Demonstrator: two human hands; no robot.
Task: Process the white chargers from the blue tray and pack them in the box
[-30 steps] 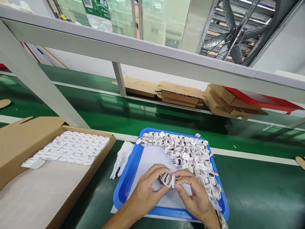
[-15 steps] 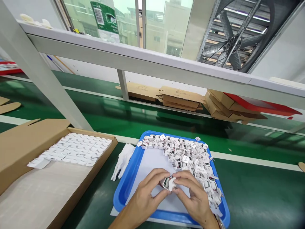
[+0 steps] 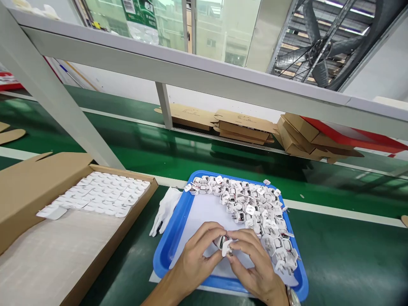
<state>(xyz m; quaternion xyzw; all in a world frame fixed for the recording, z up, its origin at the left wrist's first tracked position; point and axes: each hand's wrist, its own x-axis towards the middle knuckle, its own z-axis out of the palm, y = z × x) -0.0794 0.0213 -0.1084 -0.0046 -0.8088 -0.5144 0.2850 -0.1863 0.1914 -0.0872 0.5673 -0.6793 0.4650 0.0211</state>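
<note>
Over the near part of a blue tray (image 3: 161, 250), my left hand (image 3: 199, 255) is closed on the left side of a small white plug housing (image 3: 219, 242). Dark parts show inside its open end. My right hand (image 3: 255, 259) pinches a white cap piece (image 3: 227, 247) against the housing's right side. Many similar white plug pieces (image 3: 255, 204) with wires and metal prongs cover the back and right of the tray. White paper lines its bottom.
A cardboard box (image 3: 140, 193) at the left holds rows of white pieces (image 3: 102, 191). A white glove (image 3: 165, 210) lies between box and tray. Flattened cartons (image 3: 242, 125) lie behind a metal frame (image 3: 204, 74) running across the bench.
The view has shifted slightly. My hands stay together on the piece, and the white cap sits at a somewhat different angle against the housing.
</note>
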